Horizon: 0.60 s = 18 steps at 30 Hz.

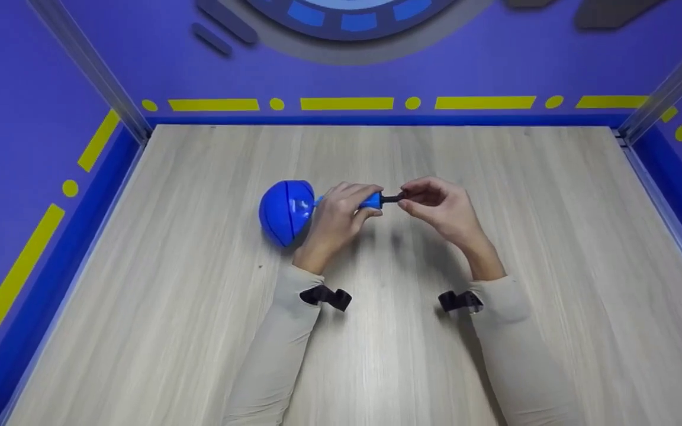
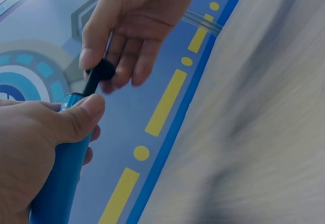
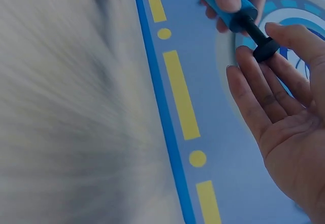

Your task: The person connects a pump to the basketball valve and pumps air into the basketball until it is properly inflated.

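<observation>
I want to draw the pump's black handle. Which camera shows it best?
The right wrist view: the black handle looks big, its end mostly uncovered. The head view shows it tiny; the left wrist view, partly behind the right hand.

head view bright; soft shadows on tabletop (image 1: 199, 331); wrist views dimmer, tabletop smeary.

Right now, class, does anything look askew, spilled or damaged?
The blue inflatable beside the left hand looks odd: lopsided rather than round, with a dark line across it, perhaps a fold. No spill shows.
</observation>
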Each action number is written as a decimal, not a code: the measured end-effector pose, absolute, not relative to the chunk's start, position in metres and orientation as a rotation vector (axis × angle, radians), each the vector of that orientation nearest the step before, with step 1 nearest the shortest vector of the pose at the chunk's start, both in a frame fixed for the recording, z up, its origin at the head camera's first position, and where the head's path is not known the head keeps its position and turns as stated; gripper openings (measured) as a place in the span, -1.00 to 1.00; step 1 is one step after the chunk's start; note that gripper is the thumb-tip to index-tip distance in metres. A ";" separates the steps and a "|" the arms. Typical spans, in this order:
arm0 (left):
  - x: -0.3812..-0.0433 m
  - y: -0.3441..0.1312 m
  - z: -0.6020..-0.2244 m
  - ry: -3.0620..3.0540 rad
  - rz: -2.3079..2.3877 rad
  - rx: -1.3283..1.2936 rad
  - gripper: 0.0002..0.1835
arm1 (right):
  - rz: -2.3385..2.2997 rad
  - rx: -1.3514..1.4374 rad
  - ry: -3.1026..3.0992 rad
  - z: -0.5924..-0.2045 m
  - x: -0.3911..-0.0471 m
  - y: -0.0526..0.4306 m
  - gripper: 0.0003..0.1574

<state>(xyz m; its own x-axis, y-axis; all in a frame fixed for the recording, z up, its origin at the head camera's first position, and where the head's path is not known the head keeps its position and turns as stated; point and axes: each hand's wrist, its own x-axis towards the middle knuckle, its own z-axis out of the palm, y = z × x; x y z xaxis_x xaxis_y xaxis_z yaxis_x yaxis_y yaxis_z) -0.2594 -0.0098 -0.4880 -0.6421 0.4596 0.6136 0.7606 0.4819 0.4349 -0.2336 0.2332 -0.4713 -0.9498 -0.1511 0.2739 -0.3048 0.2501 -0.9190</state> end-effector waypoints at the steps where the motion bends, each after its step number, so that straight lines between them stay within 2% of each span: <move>1: -0.260 -0.010 -0.488 -2.321 -0.977 -1.004 -0.58 | 1.764 0.428 -2.394 -0.470 -0.233 0.239 -0.64; 10: -0.261 -0.010 -0.489 -2.329 -0.931 -0.949 -0.58 | 1.765 0.346 -2.350 -0.458 -0.227 0.289 -0.64; 18: -0.258 -0.006 -0.489 -2.286 -0.956 -0.953 -0.60 | 1.891 0.363 -2.306 -0.463 -0.233 0.269 -0.64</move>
<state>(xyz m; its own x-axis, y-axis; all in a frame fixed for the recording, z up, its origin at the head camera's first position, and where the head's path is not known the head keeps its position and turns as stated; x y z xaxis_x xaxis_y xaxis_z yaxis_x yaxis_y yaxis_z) -0.2582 -0.0055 -0.4893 -0.6407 0.4140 0.6466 0.7511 0.5129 0.4158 -0.2327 0.2695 -0.4627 -0.9615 -0.0984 0.2565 -0.2708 0.1824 -0.9452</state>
